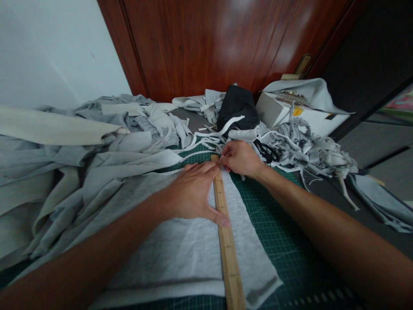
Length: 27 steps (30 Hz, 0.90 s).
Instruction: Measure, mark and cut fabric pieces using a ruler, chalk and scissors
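Note:
A light grey fabric piece [180, 249] lies on a green cutting mat [274, 215]. Lengthwise across it, near its right edge, runs a wooden ruler [227, 245]. My left hand [195, 189] is spread flat with its thumb on the ruler and its fingers over the fabric and the ruler's far part. At the ruler's far end, my right hand [238, 157] is closed in a pinch beside the fabric's edge. Whatever sits between those fingertips is too small and hidden to name.
Piled grey and cream cloth [64, 146] fills the left side. Behind my hands are white strips [206, 140], a black cloth bundle [238, 107] and a white box [300, 114]. Tangled grey scraps [309, 146] lie at right. A wooden door [206, 47] stands behind.

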Each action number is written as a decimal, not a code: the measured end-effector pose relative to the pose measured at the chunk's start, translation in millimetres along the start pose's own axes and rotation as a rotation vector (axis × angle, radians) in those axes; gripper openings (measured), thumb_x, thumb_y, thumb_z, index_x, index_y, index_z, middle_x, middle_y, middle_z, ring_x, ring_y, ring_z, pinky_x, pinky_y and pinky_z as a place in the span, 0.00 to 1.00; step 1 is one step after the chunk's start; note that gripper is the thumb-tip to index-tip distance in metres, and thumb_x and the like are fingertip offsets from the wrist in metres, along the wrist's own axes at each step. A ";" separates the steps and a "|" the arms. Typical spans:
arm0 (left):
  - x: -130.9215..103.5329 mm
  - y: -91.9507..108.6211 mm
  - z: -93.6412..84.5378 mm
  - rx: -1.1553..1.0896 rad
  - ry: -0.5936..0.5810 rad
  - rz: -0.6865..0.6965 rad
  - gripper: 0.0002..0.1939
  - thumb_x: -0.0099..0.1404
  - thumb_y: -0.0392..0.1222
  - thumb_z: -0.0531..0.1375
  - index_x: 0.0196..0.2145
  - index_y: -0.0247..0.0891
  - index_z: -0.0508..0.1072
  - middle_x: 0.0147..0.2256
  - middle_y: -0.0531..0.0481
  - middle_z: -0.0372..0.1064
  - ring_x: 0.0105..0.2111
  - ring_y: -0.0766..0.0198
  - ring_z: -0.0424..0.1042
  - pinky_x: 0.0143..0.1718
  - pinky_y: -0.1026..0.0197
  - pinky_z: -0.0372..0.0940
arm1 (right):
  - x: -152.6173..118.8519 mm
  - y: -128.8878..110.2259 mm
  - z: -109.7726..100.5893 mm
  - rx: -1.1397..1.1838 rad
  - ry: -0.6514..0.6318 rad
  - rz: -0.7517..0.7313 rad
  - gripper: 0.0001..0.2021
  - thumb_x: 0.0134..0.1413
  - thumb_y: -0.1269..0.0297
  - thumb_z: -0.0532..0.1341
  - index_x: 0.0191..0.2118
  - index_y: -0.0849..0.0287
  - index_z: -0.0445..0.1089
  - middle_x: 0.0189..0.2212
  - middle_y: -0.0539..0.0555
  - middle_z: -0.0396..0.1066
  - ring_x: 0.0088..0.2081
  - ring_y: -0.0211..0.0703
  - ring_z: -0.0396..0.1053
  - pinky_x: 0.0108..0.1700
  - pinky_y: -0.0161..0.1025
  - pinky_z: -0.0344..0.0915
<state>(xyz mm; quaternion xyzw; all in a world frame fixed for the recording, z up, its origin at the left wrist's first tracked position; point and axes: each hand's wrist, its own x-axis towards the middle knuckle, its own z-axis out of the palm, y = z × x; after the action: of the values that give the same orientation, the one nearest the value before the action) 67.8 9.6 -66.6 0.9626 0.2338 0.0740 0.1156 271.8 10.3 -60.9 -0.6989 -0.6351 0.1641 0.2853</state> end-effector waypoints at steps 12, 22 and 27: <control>0.3 2.5 -1.7 0.003 -0.025 -0.015 0.63 0.43 0.80 0.69 0.67 0.37 0.62 0.65 0.36 0.63 0.63 0.39 0.64 0.65 0.46 0.54 | -1.8 -1.5 -2.9 0.030 -0.056 0.001 0.05 0.50 0.76 0.63 0.29 0.59 0.70 0.16 0.49 0.72 0.14 0.37 0.67 0.19 0.32 0.58; 0.7 1.9 -0.2 0.000 -0.040 -0.023 0.68 0.43 0.81 0.67 0.71 0.36 0.57 0.68 0.36 0.59 0.66 0.38 0.60 0.67 0.45 0.51 | 3.5 -1.9 -6.0 -0.008 -0.043 0.008 0.06 0.48 0.78 0.64 0.30 0.60 0.72 0.16 0.50 0.73 0.15 0.38 0.67 0.19 0.33 0.59; -0.3 1.2 -1.0 0.003 -0.041 -0.020 0.66 0.44 0.81 0.67 0.69 0.36 0.59 0.66 0.36 0.61 0.65 0.39 0.62 0.66 0.46 0.52 | -0.1 -8.3 -2.5 -0.021 -0.033 0.011 0.07 0.47 0.78 0.63 0.28 0.59 0.70 0.14 0.46 0.70 0.16 0.37 0.67 0.20 0.32 0.58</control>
<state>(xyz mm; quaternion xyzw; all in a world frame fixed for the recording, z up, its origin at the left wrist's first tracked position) 67.8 8.6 -65.3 0.9616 0.2412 0.0525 0.1198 266.6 10.0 -54.0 -0.7024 -0.6376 0.1704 0.2666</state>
